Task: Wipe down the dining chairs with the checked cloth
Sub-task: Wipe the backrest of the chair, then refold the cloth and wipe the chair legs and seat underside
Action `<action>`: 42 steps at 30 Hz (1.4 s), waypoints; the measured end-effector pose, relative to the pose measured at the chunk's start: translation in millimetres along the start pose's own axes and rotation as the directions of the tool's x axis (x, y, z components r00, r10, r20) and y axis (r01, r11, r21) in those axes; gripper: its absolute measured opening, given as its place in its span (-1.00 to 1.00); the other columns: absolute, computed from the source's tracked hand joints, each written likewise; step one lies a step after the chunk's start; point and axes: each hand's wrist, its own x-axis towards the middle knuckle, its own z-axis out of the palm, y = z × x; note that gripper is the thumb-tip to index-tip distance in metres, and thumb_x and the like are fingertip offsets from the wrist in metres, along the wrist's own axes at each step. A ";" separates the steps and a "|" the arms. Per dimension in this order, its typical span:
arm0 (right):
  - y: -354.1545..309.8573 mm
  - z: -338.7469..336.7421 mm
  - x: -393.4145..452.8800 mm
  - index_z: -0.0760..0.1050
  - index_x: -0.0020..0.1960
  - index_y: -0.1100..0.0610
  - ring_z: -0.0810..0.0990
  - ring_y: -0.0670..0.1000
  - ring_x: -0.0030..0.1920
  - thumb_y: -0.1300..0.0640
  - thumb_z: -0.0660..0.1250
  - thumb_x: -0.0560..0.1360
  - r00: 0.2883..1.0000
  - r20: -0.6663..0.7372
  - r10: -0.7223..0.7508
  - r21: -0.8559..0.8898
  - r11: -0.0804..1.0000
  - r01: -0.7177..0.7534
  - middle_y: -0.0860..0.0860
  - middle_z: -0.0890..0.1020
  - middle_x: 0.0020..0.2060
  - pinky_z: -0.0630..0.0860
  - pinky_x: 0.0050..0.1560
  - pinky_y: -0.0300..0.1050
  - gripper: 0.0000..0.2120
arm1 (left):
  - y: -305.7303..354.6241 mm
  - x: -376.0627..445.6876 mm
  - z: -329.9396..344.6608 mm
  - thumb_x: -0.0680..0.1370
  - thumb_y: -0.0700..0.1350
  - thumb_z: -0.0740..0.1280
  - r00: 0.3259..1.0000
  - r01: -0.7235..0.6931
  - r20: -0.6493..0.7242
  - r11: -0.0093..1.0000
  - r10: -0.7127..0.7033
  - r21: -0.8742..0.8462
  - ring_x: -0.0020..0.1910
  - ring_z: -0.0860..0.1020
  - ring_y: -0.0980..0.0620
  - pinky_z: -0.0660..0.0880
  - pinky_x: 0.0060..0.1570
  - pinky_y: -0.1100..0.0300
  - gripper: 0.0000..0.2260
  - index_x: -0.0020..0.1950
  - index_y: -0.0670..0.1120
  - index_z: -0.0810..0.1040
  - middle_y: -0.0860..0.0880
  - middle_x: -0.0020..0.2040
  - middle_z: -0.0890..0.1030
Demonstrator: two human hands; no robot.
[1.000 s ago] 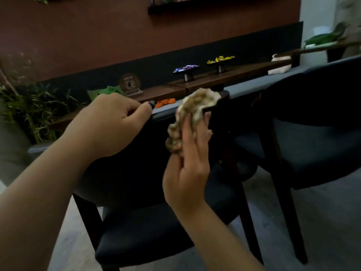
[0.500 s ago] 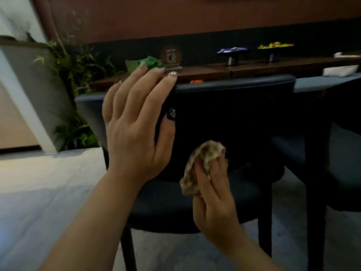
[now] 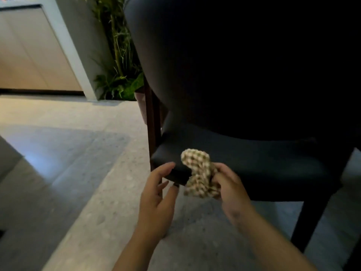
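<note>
- Right hand [image 3: 229,189] pinches the bunched cloth [image 3: 199,176] by the chair [image 3: 234,153] seat's front-left corner.
- Left hand [image 3: 158,194] hovers, fingers loosely spread.
- Risk: bunched cloth wipes little; may slip.

1. Cloth [image 3: 200,176] in my right hand [image 3: 232,192]: small check, cream with brown-green squares and a hint of red.
2. Chair [image 3: 234,75]: dark upholstery, near black in shadow, slate grey-blue where light falls on backrest edge and seat.
3. Chair leg [image 3: 153,122]: dark reddish-brown wood.
4. Floor [image 3: 68,153]: pale grey, finely speckled, in large slabs.
5. Plant [image 3: 119,75]: green leaves, yellow-green stalks.
6. Cabinet [image 3: 29,51]: plain beige panels.
7. Nail on my left hand [image 3: 156,200]: dark polish.
</note>
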 end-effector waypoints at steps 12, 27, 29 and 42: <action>-0.5 14.5 6.8 0.49 0.17 0.15 0.67 0.11 0.02 -0.03 0.47 0.32 0.955 0.149 0.255 -0.060 0.967 -0.249 0.11 0.68 -0.01 0.56 0.10 0.12 -0.50 | -15.8 14.4 -16.8 0.52 -0.26 0.38 0.935 0.286 0.260 0.946 -0.241 -0.151 -0.08 0.66 0.13 0.57 -0.17 0.33 -0.77 0.14 -0.05 0.60 0.09 -0.06 0.68; 3.0 6.4 -2.1 0.66 -0.09 0.15 0.65 -0.03 -0.04 0.20 0.25 0.56 0.993 -0.016 0.117 -0.342 0.933 -0.115 0.05 0.70 -0.14 0.52 0.03 -0.16 -0.80 | -24.7 18.6 -14.9 0.28 -0.10 0.49 0.856 0.462 0.405 0.826 -0.321 -0.322 0.01 0.66 0.05 0.59 -0.05 0.20 -0.42 0.28 0.07 0.48 -0.02 0.03 0.69; 3.3 4.8 -3.9 0.66 -0.14 0.06 0.62 -0.20 -0.15 0.20 0.30 0.54 1.000 -0.020 0.023 -0.413 0.910 -0.029 -0.05 0.70 -0.19 0.49 -0.09 -0.34 -0.82 | -23.9 17.7 -16.2 0.30 -0.06 0.47 0.835 0.473 0.443 0.838 -0.327 -0.272 0.03 0.65 0.07 0.58 -0.01 0.19 -0.49 0.25 0.07 0.54 0.00 0.04 0.68; -12.5 -13.5 -4.8 0.62 -0.23 -0.03 0.60 -0.27 -0.24 0.16 0.31 0.54 0.983 0.035 -0.183 -0.534 0.828 0.173 -0.18 0.67 -0.28 0.48 -0.24 -0.45 -0.78 | -25.2 19.4 -8.0 0.64 -0.09 0.22 0.876 0.443 0.244 0.894 -0.417 -0.062 -0.30 0.59 0.10 0.58 -0.21 0.24 -0.77 -0.06 -0.09 0.65 -0.04 -0.24 0.65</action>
